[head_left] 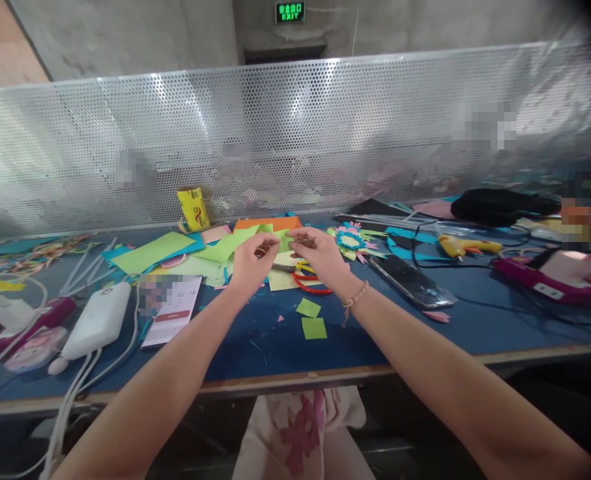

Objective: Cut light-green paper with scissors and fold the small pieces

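- Both hands meet over the middle of the blue tabletop (425, 327), raised just above the clutter.
- The left hand (252, 259) has its grip pinched together on one end of a light green paper piece (281, 238).
- The right hand (320, 255) has its grip closed on the other end of the same piece, and a braided bracelet (355, 300) sits on its wrist.
- The paper piece is held between the two hands, off the tabletop and above the loose green and yellow sheets.
- Red-handled scissors (309, 285) lie just below the right hand, partly hidden by it.
- Two small green squares (314, 328) lie on the tabletop near the front edge, between the forearms.
- To the left are a phone with a lit screen (172, 310) and a white power bank (98, 320) with its cable.
- To the right lie a dark phone (412, 281), a paper flower (350, 239) and a yellow glue gun (458, 245).
- A perforated metal screen (295, 133) stands along the back of the tabletop.
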### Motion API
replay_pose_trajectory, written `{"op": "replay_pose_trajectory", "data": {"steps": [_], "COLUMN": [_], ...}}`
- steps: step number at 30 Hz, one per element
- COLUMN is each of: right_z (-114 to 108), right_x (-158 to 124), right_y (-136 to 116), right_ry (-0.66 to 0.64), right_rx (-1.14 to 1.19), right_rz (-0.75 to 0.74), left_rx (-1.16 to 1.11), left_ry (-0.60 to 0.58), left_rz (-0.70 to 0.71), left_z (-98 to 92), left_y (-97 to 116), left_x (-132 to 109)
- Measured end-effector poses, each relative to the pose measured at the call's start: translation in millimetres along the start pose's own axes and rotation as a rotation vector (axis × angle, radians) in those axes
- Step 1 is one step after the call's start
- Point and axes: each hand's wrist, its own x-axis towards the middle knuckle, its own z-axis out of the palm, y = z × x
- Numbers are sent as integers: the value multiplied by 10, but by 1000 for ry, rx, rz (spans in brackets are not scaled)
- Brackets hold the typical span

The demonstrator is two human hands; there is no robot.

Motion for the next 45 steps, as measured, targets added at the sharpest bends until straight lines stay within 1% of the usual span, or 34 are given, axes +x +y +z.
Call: {"op": "replay_pose_trajectory", "data": {"steps": [2,4,11,15,20,24,26,28,30,32,36,40,45], "right_z": [-9,-18,-49,-51,-24,-31,-46,-62,-71,-71,-46,-23,-24], "right_x": [10,17,27,31,18,5,7,10,7,-4,-38,-65,-80], "right_y": [6,8,29,55,34,15,23,37,47,44,1,-60,-128], "right_ry": [1,8,45,29,32,14,8,24,51,72,99,72,28], "right_rx": [-28,-45,-1,55,56,20,-57,-143,-192,-210,-208,-161,-202], "right_rz": [7,10,2,-3,6,-53,-110,-153,-171,-176,-165,-199,-294], "left_rx": [23,-3,-206,-254,-261,-447,-548,-597,-591,-552,-450,-378,-345], "left_ry": [-3,4,26,32,55,74,62,33,1,-15,17,44,63], "left_rz": [-13,-67,-271,-293,-288,-326,-363,-387,-378,-340,-251,-166,-149], "left_z": [-2,-1,-7,-15,-13,4,11,16,20,27,37,31,21], "left_y": [-11,-31,-59,-52,-61,-89,-98,-100,-99,-96,-75,-45,-30], "left_x": [12,21,48,57,55,63,69,69,62,48,19,3,1]}}
